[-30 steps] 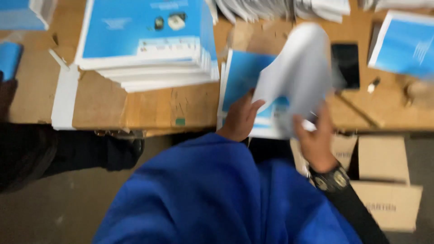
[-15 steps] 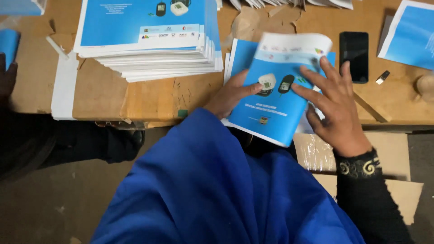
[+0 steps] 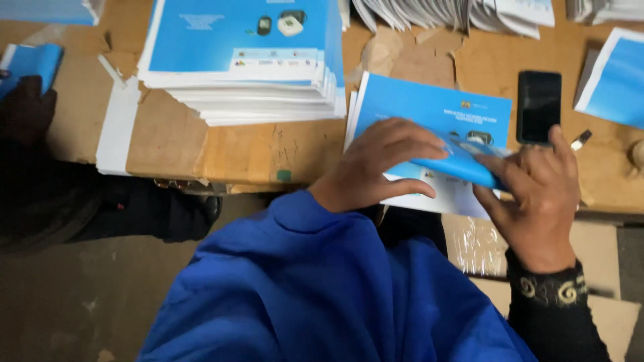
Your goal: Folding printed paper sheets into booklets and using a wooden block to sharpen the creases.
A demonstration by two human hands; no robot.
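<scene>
Blue leaflet [image 3: 463,164] pinched between left hand [image 3: 379,164] and right hand [image 3: 537,194], fingers clamped on fold, above cardboard-covered table [image 3: 235,147]; leaflet stack [image 3: 248,60] beside, phone [image 3: 539,107] near

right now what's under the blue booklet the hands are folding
Under the folded blue booklet lies another flat blue booklet on the wooden table. The left hand and right hand cover its lower part, so anything beneath there is hidden.
</scene>
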